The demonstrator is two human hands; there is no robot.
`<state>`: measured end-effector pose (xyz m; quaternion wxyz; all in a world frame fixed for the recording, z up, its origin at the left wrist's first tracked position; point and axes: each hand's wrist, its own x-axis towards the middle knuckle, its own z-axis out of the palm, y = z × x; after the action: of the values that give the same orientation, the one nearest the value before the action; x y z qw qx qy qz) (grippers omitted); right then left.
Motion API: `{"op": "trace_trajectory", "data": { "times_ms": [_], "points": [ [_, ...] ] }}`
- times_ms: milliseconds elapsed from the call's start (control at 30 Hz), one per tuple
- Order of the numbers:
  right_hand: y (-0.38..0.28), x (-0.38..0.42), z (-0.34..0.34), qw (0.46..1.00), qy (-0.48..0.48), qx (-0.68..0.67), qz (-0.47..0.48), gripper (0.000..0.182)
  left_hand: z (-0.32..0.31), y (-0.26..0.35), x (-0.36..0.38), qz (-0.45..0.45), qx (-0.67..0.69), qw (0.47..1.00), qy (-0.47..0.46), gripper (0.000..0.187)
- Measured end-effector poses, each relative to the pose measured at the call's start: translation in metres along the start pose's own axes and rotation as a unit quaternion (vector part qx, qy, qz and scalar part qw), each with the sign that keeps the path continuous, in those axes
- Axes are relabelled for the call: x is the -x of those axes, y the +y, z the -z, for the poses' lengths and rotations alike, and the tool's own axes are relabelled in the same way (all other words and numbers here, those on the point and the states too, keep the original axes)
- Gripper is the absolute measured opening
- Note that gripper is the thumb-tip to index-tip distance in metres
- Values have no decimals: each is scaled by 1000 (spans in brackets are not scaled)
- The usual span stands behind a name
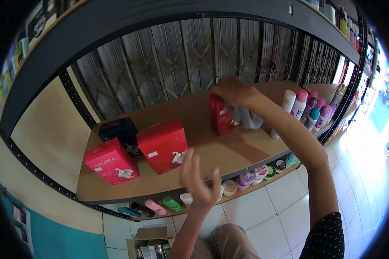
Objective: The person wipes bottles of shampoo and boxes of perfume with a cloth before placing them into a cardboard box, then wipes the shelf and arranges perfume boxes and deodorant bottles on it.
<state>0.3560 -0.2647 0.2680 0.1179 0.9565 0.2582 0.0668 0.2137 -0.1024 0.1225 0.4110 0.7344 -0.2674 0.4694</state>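
My right hand point(234, 92) reaches over the shelf board with its fingers curled down at the top of a red perfume box point(221, 115). A grey cloth point(247, 117) hangs from under this hand, beside the box. Whether the fingers also grip the box is hidden. My left hand point(199, 181) hovers in front of the shelf edge, fingers apart and holding nothing. Nearest to it stands a larger red box with a swan picture point(164, 146). Left of that are a pink-red Implora box point(112, 162) and a dark blue box point(119, 131).
Spray bottles and colourful bottles point(315, 113) stand at the right end of the shelf board point(194, 116). Jars and bottles point(230, 187) line the lower shelf. On the tiled floor, an open carton point(150, 235) holds small boxes. A metal folding gate point(173, 60) is behind; an upper shelf beam point(151, 26) crosses above.
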Motion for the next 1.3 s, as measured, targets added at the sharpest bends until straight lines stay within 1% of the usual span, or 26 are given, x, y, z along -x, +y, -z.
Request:
{"op": "trace_trajectory", "data": {
  "times_ms": [33, 67, 100, 133, 167, 200, 233, 267, 300, 333, 400, 433, 467, 533, 600, 667, 733, 800, 867, 900, 967, 1033, 1167, 1233, 1300],
  "points": [
    [-16, 10, 6, 1000, -27, 16, -5, 54, -12, 8, -11, 55, 7, 998, -34, 66],
    [-22, 18, 2, 999, -30, 15, -4, 54, -30, 6, -18, 101, 23, 994, -16, 67],
    [-23, 26, -3, 998, 50, -2, 30, 52, -49, -2, -23, 146, 42, 988, 4, 69],
    [-23, 34, -5, 989, 130, -17, 63, 50, -61, -6, -28, 146, 46, 988, 4, 69],
    [-24, 42, -6, 990, 130, -15, 60, 50, -72, -10, -32, 179, 86, 980, -9, 68],
    [-27, 50, -6, 975, 209, -63, 36, 50, -79, -15, -36, 211, 124, 969, -23, 67],
    [-31, 58, -8, 951, 288, -111, 12, 49, -84, -23, -39, 207, 124, 970, -25, 67],
    [-39, 69, -11, 951, 289, -110, 9, 49, -90, -30, -40, 214, 73, 974, -29, 64],
    [-51, 85, -17, 927, 303, -183, -121, 48, -93, -33, -41, 223, 23, 974, -33, 61],
    [-63, 100, -25, 883, 310, -251, -249, 47, -92, -32, -42, 223, 25, 974, -32, 61],
    [-83, 121, -81, 923, 270, -140, -237, 41, -89, -28, -46, 266, 32, 962, -58, 57],
    [-94, 134, -108, 939, 245, -138, -200, 42, -88, -23, -46, 265, 34, 962, -59, 57],
    [-99, 141, -118, 952, 220, -135, -164, 44, -86, -16, -44, 260, 18, 964, -47, 56],
    [-87, 145, -128, 950, 207, -158, -169, 46, -88, -14, -44, 256, 5, 966, -34, 55],
    [-80, 141, -136, 947, 188, -187, -179, 49, -90, -16, -41, 222, -47, 974, 15, 55],
    [-55, 114, -150, 945, 148, -117, -268, 54, -87, -13, -41, 231, -41, 972, 9, 55],
    [-33, 85, -153, 953, 75, -8, -293, 57, -83, -11, -40, 240, -40, 970, 3, 55],
    [6, 40, -184, 905, 115, -88, -400, 51, -82, -9, -39, 217, -55, 975, 3, 54],
    [34, 4, -183, 900, 52, -85, -423, 61, -79, -8, -40, 219, -34, 975, -1, 54],
    [50, -8, -189, 900, 53, -86, -424, 61, -79, -8, -41, 220, -12, 975, -3, 53],
    [81, -26, -193, 921, 76, -147, -352, 64, -81, -8, -39, 218, -19, 976, -1, 54],
    [92, -43, -191, 925, 79, -151, -339, 61, -82, -12, -41, 219, -32, 975, 2, 54],
    [94, -36, -189, 935, 80, -202, -279, 52, -82, -12, -39, 230, -6, 973, 2, 54],
    [82, -21, -184, 934, 78, -257, -236, 48, -81, -11, -41, 234, 3, 972, 4, 54],
    [65, 3, -175, 921, 64, -331, -194, 44, -83, -14, -40, 255, 20, 967, 2, 54]
  ]
}}
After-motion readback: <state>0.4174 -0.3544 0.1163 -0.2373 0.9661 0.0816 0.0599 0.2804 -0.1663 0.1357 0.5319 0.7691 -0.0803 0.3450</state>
